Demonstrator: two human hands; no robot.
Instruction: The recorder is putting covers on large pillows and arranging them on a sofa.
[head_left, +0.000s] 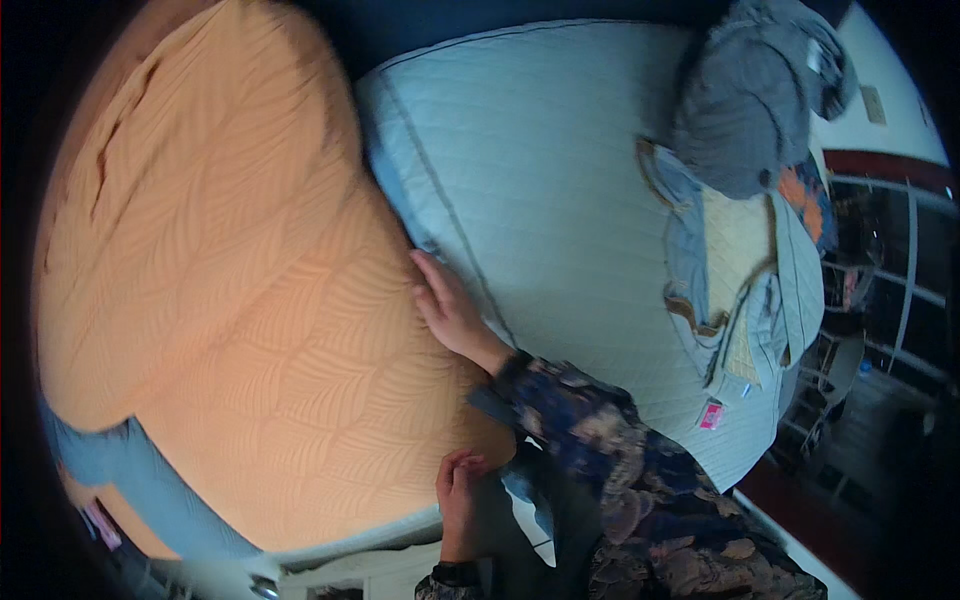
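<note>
An orange fitted cover with a leaf pattern (247, 300) lies stretched over a mattress on the left. My right hand (450, 311) rests on the cover's side edge, fingers extended and slightly apart, beside the gap to a pale quilted mattress (555, 187). Near the cover's lower right corner, my left hand (457, 491) is held with its fingers curled against or just beside the fabric; whether it grips any of it cannot be told. Both of my arms wear dark patterned sleeves with dark cuffs.
On the pale mattress's right side lie a grey garment or cloth bundle (739, 105), a light blue garment with pale lining (686, 247) and a small pink packet (711, 415). Blue fabric (150, 472) shows at lower left. White furniture (390, 566) stands at the bottom edge.
</note>
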